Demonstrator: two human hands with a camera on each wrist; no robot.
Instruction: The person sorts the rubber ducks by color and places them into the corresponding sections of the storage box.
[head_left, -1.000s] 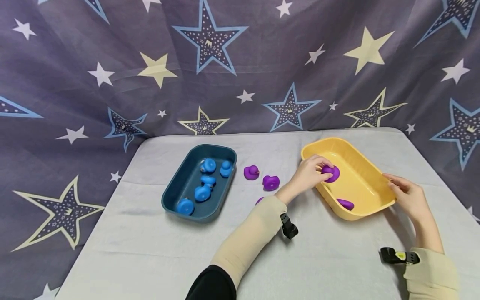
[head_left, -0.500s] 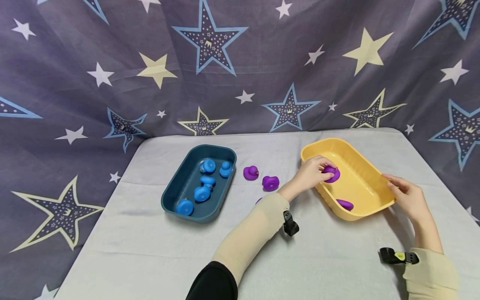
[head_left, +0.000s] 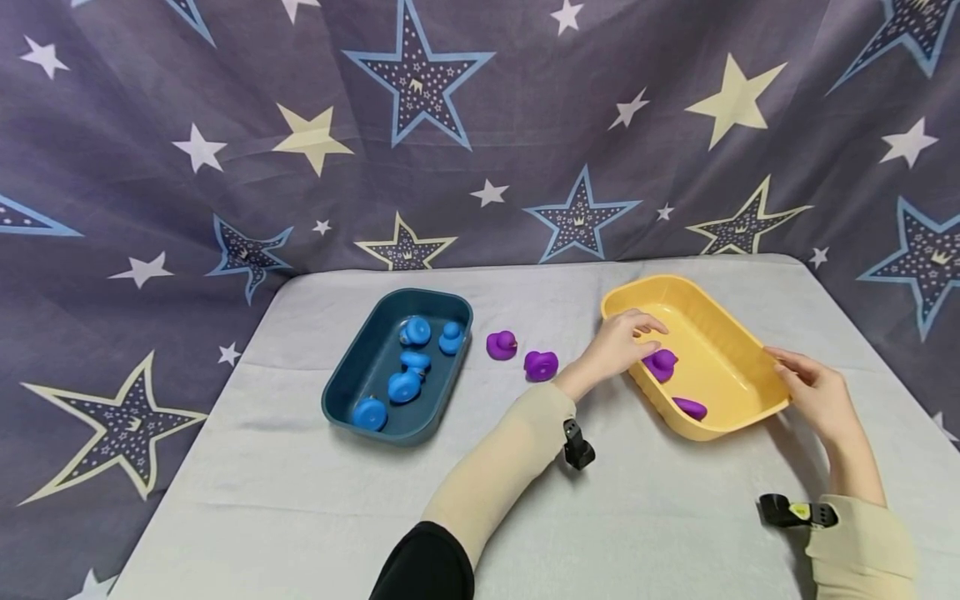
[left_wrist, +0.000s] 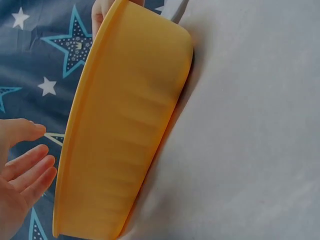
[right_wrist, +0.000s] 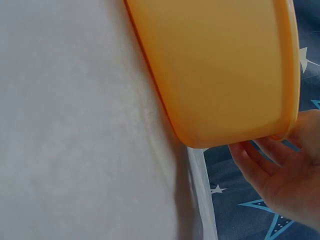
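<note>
My left hand [head_left: 618,343] is over the left long side of a yellow plastic bin [head_left: 723,354], its fingers spread and holding nothing. Just below its fingertips lies a purple rubber duck [head_left: 661,365] inside the bin. Another purple piece [head_left: 691,408] is partly hidden by the near wall. The left wrist view has the same hand [left_wrist: 22,175] beside the bin's outer wall [left_wrist: 125,110], thumb and fingers apart. At the right corner my right hand [head_left: 819,398] grips the bin's rim; in the right wrist view its fingers [right_wrist: 250,162] lie against the outside.
Two purple rubber ducks stand on the white cloth, a farther one [head_left: 502,345] and a nearer one [head_left: 541,366]. Left of them is a dark teal bin [head_left: 341,408] with several blue rubber ducks [head_left: 405,387]. A star-patterned curtain [head_left: 465,108] hangs behind the table.
My left hand has let go of the purple duck, which now lies lower in the yellow bin, and its fingers have opened. My right hand keeps its place on the rim.
</note>
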